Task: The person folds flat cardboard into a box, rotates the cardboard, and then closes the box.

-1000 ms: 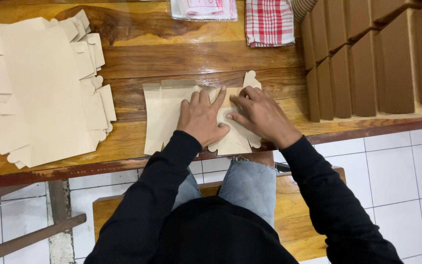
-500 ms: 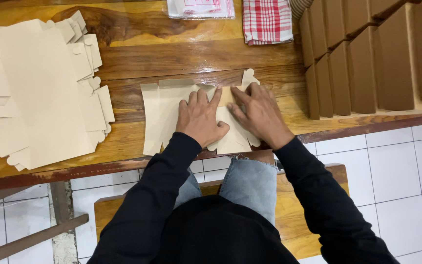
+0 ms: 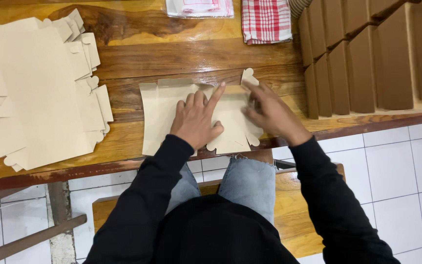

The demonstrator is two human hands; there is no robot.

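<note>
On wooden table (image 3: 172, 54): left hand (image 3: 195, 122) pressed flat on cardboard blank (image 3: 159, 117), fingers loosely spread; right hand (image 3: 269, 111) fingers pinching its flap.

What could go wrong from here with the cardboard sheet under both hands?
The flat cardboard sheet reaches the table edge nearest the person, so it might slide off. The left hand presses it with one finger stretched out while the right hand works the tabbed side; an uneven push could crease it crookedly or tear a small tab. The stack of flat sheets lies fanned and could be knocked.
</note>
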